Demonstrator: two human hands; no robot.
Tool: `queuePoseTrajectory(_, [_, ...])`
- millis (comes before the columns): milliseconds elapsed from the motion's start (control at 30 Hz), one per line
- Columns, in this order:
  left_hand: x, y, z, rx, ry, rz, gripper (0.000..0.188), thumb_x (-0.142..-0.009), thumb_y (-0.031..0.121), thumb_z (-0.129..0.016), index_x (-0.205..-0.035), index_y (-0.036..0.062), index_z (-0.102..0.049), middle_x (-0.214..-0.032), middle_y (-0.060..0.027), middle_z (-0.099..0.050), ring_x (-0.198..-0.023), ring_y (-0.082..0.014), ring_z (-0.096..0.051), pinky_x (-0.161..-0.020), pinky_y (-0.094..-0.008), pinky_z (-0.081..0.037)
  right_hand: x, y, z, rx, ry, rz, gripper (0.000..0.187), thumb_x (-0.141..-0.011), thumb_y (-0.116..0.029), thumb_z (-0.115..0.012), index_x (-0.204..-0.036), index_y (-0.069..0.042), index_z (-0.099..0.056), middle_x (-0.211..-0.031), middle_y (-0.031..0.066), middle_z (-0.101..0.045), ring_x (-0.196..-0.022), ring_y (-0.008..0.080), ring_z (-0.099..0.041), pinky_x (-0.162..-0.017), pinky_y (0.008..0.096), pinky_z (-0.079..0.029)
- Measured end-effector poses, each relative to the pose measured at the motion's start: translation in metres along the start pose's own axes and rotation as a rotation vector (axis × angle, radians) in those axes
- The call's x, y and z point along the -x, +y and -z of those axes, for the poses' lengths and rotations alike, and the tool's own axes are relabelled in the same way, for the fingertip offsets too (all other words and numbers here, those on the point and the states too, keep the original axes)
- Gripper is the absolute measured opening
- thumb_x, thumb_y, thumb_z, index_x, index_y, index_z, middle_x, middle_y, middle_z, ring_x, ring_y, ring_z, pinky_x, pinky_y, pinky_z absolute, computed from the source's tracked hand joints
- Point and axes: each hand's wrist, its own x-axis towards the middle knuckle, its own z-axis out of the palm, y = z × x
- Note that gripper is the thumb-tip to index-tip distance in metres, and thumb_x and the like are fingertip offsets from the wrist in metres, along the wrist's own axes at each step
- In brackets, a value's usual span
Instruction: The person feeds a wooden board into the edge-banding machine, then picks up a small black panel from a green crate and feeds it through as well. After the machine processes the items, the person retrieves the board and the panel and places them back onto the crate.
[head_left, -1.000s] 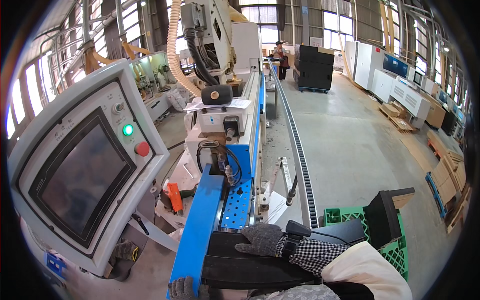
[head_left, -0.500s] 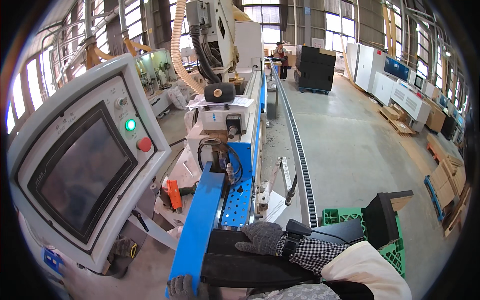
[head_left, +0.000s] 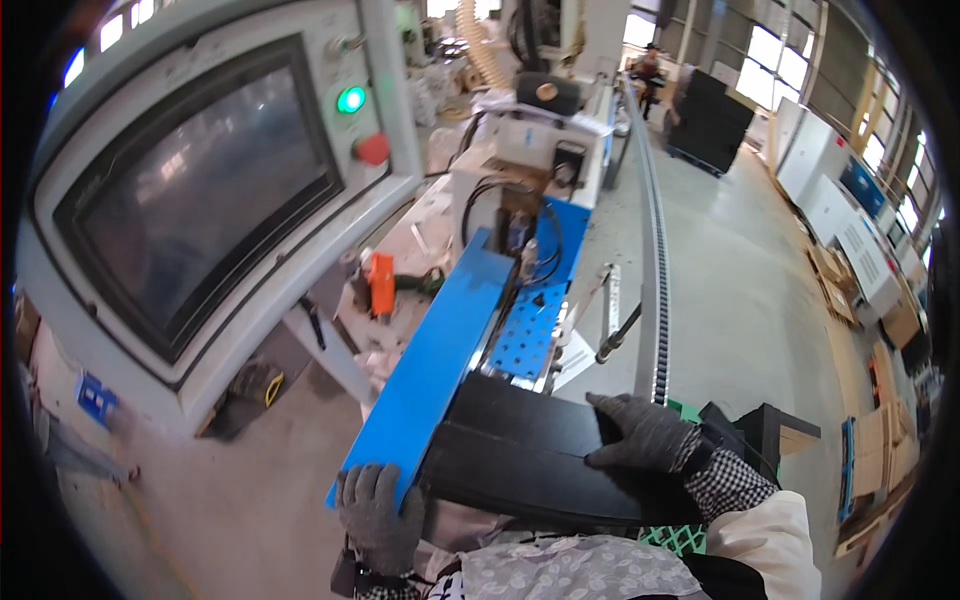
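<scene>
Control panel: dark screen; green lamp by its right edge, red button just below.
Housing, top: black mallet on papers.
Pale base: orange object near its left edge.
Floor, far end: person near a black stack on a pallet.
Floor, right edge: white cabinets, cardboard.
Floor, left edge: blue crate.

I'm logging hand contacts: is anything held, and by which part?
The left hand lies over the near end of the blue beam; whether it clasps it can't be told. The right hand lies open on the black boards, with no hold showing.
</scene>
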Motion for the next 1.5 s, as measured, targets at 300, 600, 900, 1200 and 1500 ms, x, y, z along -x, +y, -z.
queuePoseTrajectory(300, [0.008, -0.001, 0.002, 0.016, -0.056, 0.066, 0.044, -0.077, 0.024, -0.081, -0.117, 0.0095, -0.067, -0.117, -0.0171, -0.066, -0.119, -0.0427, -0.059, -0.11, -0.0632, -0.041, -0.025, -0.02, -0.005, -0.07, -0.124, 0.013, 0.1, -0.079, -0.062, -0.08, -0.153, -0.004, -0.047, -0.142, 0.0252, -0.058, -0.134, 0.0388, -0.056, -0.111, 0.0461, -0.048])
queuePoseTrajectory(600, [0.004, 0.006, 0.009, -0.001, -0.073, 0.072, 0.045, -0.075, 0.021, -0.08, -0.116, 0.0079, -0.067, -0.119, -0.0174, -0.065, -0.119, -0.0425, -0.059, -0.11, -0.0623, -0.041, -0.002, 0.021, 0.01, -0.167, -0.181, -0.001, 0.109, -0.08, -0.053, -0.085, -0.161, -0.002, -0.033, -0.149, 0.0276, -0.054, -0.141, 0.0382, -0.052, -0.119, 0.0436, -0.041])
queuePoseTrajectory(900, [-0.049, 0.069, 0.003, 0.551, -0.364, -0.495, 0.047, -0.082, 0.038, -0.08, -0.118, 0.0101, -0.07, -0.125, -0.015, -0.064, -0.124, -0.0352, -0.059, -0.114, -0.0583, -0.041, -0.07, 0.172, -0.041, -0.724, -0.842, -0.023, 0.096, -0.09, -0.054, -0.078, -0.16, -0.002, -0.037, -0.153, 0.0138, -0.053, -0.141, 0.023, -0.046, -0.12, 0.0417, -0.035])
queuePoseTrajectory(1200, [-0.036, 0.087, -0.032, 0.458, -0.429, -0.582, 0.055, -0.089, 0.051, -0.07, -0.125, 0.011, -0.07, -0.129, -0.0155, -0.063, -0.13, -0.036, -0.056, -0.117, -0.0601, -0.038, -0.123, 0.136, -0.091, -1.134, -0.968, 0.046, 0.109, -0.084, -0.035, -0.087, -0.165, -0.002, -0.022, -0.162, 0.0143, -0.041, -0.144, 0.0232, -0.041, -0.12, 0.0441, -0.036])
queuePoseTrajectory(1500, [-0.038, 0.085, -0.03, 0.491, -0.431, -0.612, 0.058, -0.087, 0.053, -0.073, -0.125, 0.0086, -0.07, -0.128, -0.0169, -0.065, -0.126, -0.0363, -0.059, -0.114, -0.0568, -0.043, -0.149, 0.15, -0.075, -1.168, -1.031, 0.155, 0.106, -0.081, -0.027, -0.09, -0.162, 0.0, -0.028, -0.156, 0.0155, -0.049, -0.138, 0.0208, -0.049, -0.114, 0.0422, -0.044])
